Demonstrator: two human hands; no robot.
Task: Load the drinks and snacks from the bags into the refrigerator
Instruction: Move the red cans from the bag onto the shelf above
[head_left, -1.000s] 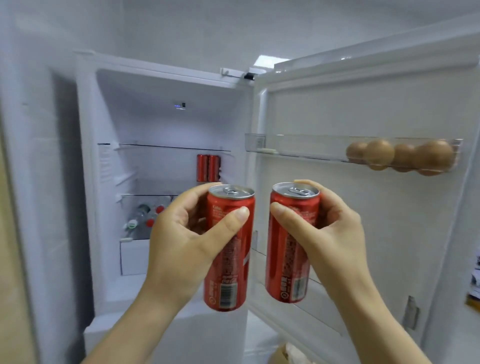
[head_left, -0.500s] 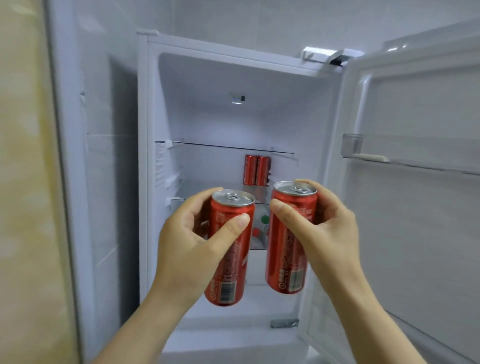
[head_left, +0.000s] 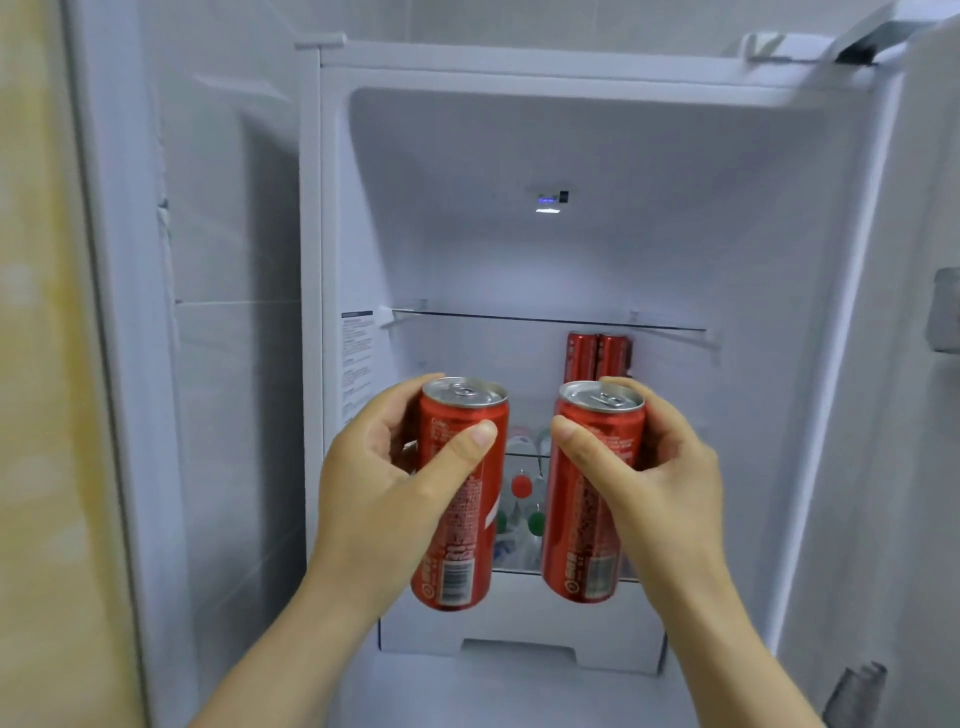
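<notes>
l hand gripped left can, r hand gripped right can; view swung off door onto fridge interior, so prob ready to shelve.

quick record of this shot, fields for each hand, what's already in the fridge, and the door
left hand: grips left can, upright
right hand: grips right can, upright
held cans: red, apart, in front of the open refrigerator
stored cans: two red, side by side beneath the glass shelf
bottles: lower down, red and green caps
door: open, on the right
</notes>
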